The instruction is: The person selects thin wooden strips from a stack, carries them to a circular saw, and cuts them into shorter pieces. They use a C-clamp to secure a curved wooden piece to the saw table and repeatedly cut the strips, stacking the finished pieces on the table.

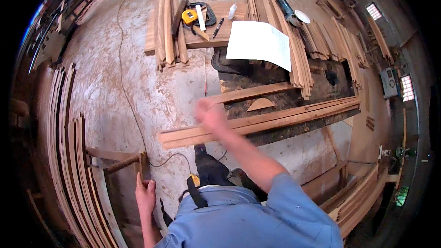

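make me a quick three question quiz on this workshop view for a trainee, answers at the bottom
1. True or false: the yellow tape measure lies to the left of the white paper sheet.
2. Which of the person's hands looks blurred?
3. What shape is the small wood offcut between the long wooden strips? a) triangle b) half-disc c) ring

Key:
1. True
2. The right hand
3. b
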A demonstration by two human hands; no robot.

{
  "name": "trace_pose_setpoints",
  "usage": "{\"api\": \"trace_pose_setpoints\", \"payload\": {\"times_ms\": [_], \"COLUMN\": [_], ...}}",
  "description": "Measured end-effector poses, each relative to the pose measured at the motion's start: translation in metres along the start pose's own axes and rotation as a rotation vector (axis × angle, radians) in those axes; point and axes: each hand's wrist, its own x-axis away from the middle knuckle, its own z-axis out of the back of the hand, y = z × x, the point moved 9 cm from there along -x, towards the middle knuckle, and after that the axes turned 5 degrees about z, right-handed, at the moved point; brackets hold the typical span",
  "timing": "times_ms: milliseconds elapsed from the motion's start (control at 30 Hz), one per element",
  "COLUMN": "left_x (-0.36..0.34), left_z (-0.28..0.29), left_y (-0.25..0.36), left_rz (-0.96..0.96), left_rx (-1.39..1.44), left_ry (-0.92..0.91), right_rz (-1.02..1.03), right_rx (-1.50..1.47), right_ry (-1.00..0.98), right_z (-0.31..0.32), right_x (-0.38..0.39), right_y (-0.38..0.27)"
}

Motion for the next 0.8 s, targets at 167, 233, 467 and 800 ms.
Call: {"api": "trace_pose_setpoints", "payload": {"times_ms": [167, 233, 467, 800], "left_x": [-0.042, -0.053, -0.097, -0.209], "left_z": [0.007, 0.009, 0.019, -0.014], "left_y": [0.006, -0.004, 0.022, 0.019], "left_rz": [0.087, 0.148, 0.166, 0.104], "left_rx": [-0.004, 0.124, 0.110, -0.006], "left_ry": [-0.112, -0.148, -0.283, -0.515], "right_rz": [-0.064, -0.153, -0.209, 0.066], "right_rx": [-0.555, -0.732, -0.857, -0.429], "right_ry": [0.559, 0.686, 0.837, 0.924], "right_z": [0.199, 0.225, 0.244, 0.265], "right_x": [-0.085, -0.098, -0.128, -0.059], "right_y": [-0.003, 0.005, 0.012, -0.050]}}
